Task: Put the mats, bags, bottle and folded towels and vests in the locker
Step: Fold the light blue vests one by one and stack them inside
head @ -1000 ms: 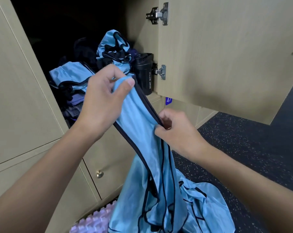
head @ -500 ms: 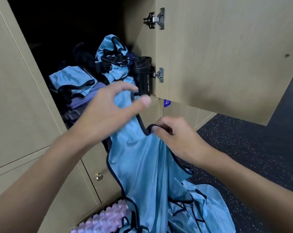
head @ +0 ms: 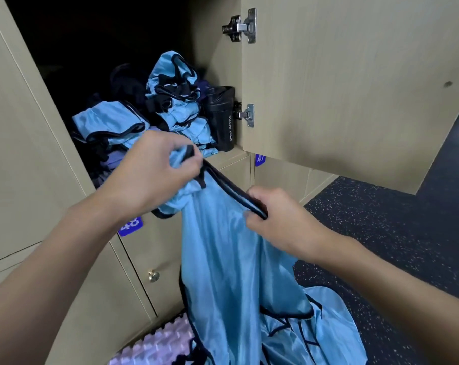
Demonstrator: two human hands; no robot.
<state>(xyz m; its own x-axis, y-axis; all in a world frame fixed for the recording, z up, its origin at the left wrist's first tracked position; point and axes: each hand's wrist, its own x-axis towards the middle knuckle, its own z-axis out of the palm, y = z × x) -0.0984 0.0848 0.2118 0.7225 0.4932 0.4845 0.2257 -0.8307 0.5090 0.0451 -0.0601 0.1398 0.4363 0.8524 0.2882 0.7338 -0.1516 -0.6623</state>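
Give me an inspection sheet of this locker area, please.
Surface: dark speckled floor; ridged lilac mat lies on it.
Job's things: blue vest hangs from both hands; piled vests in the open locker, black bottle upright at their right; vest heap on the floor.
Clutter: nothing seen.
Grippers: left hand grips the vest's bunched top; right hand pinches its black trim.
Cables: nothing seen.
Surroundings: locker door swung open; closed numbered lockers below, one with a brass knob.

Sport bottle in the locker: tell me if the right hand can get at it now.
Likely not yet: the right hand grips the blue vest. Otherwise the way looks free: the bottle stands exposed at the locker front.
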